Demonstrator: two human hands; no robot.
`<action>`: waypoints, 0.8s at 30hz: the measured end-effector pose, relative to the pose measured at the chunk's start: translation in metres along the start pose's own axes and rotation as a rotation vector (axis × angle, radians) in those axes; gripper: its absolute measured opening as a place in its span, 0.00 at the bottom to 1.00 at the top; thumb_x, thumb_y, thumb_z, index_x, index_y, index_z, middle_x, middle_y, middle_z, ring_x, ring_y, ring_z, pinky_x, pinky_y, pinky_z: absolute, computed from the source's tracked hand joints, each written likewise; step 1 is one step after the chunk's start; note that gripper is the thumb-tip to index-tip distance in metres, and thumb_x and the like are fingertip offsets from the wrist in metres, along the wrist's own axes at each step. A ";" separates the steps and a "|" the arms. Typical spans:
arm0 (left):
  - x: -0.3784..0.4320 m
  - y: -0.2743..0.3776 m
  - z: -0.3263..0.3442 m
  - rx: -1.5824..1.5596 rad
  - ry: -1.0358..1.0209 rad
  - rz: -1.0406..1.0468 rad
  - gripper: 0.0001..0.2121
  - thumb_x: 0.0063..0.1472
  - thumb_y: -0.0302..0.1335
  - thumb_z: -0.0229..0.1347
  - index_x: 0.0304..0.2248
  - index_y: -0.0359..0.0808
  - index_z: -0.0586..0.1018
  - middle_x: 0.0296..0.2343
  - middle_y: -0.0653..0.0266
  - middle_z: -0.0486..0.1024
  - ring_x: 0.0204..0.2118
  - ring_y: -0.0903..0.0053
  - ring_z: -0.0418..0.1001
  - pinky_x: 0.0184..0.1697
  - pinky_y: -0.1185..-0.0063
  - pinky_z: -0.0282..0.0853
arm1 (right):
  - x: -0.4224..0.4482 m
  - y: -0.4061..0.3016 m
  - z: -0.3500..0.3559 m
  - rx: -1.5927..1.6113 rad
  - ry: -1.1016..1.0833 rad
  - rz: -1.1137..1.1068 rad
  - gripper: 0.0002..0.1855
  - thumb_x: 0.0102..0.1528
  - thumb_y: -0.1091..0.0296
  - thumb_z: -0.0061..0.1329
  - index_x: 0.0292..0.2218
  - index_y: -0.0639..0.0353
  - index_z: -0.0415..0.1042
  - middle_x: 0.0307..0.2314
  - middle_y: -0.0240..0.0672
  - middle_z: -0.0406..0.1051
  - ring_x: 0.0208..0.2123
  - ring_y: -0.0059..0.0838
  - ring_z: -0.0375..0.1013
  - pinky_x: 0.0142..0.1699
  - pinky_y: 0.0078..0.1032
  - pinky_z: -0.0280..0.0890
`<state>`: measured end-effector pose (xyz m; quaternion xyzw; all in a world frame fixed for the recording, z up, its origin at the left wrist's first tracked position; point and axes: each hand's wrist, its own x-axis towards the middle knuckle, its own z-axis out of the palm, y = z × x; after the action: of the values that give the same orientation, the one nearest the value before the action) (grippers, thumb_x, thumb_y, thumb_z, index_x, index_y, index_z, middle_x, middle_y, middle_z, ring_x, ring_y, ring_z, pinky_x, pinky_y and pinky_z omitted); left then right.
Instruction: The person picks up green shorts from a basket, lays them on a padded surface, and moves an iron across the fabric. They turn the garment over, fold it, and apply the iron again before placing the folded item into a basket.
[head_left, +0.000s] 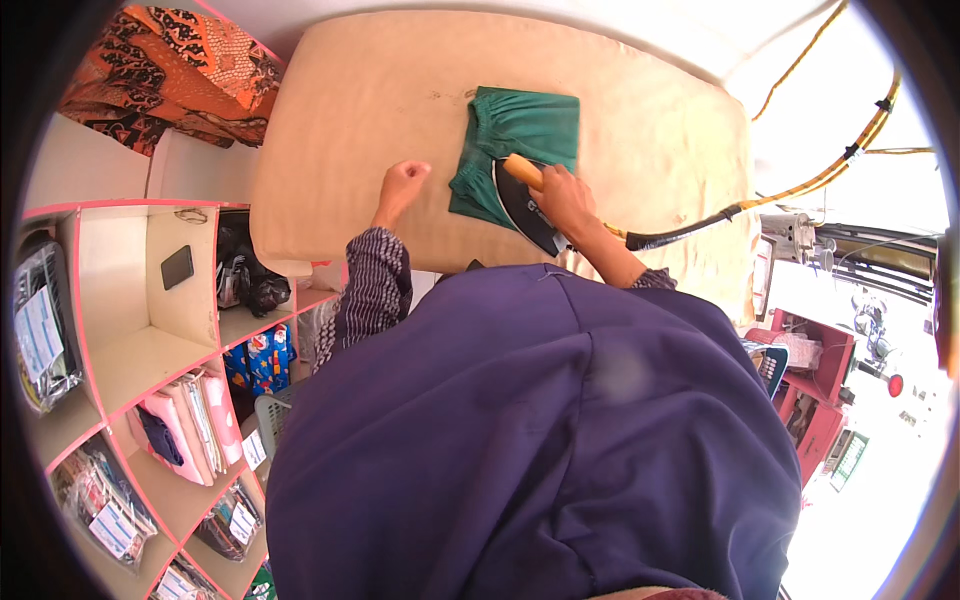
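Observation:
A folded green garment with a gathered elastic waistband (529, 124) lies on the cloth-covered ironing surface (360, 120). My right hand (564, 196) is closed round the pale handle of a black clothes iron (517, 199). The iron rests over the lower part of the garment, its pointed end towards the waistband, and hides some of the fabric. To the left of the garment and apart from it, my left hand (403, 189) is held over the pad with its fingers curled in. Nothing shows in that hand.
A thick cable (682, 234) runs from the iron to the upper right. Pink-edged shelves (142, 352) with wrapped bundles stand on the left. Orange patterned cloth (180, 75) hangs at the upper left. Red furniture (814, 352) and a plastic basket (772, 364) are on the right.

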<state>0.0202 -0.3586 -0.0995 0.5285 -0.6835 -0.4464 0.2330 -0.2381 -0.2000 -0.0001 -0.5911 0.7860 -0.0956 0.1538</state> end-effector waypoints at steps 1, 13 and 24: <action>-0.004 -0.005 -0.013 0.014 0.037 -0.037 0.15 0.55 0.35 0.55 0.33 0.30 0.80 0.25 0.60 0.78 0.28 0.76 0.75 0.33 0.79 0.68 | 0.001 0.001 0.002 -0.001 0.015 0.010 0.16 0.51 0.59 0.52 0.33 0.65 0.71 0.32 0.48 0.71 0.33 0.49 0.74 0.38 0.40 0.69; 0.004 0.017 -0.012 0.054 -0.153 -0.057 0.13 0.56 0.34 0.54 0.33 0.32 0.81 0.21 0.61 0.77 0.25 0.79 0.74 0.30 0.79 0.68 | 0.023 -0.007 0.007 0.008 -0.055 -0.015 0.17 0.52 0.58 0.51 0.34 0.65 0.70 0.34 0.48 0.71 0.36 0.49 0.74 0.41 0.40 0.69; -0.008 0.043 0.015 0.143 -0.306 -0.045 0.12 0.57 0.36 0.54 0.32 0.34 0.78 0.18 0.65 0.75 0.22 0.78 0.75 0.28 0.79 0.68 | -0.020 0.051 -0.014 -0.086 -0.187 -0.094 0.16 0.51 0.59 0.52 0.35 0.63 0.69 0.35 0.46 0.70 0.36 0.49 0.73 0.41 0.41 0.68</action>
<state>-0.0111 -0.3441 -0.0693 0.4848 -0.7290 -0.4770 0.0779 -0.2840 -0.1669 -0.0019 -0.6397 0.7430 -0.0135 0.1964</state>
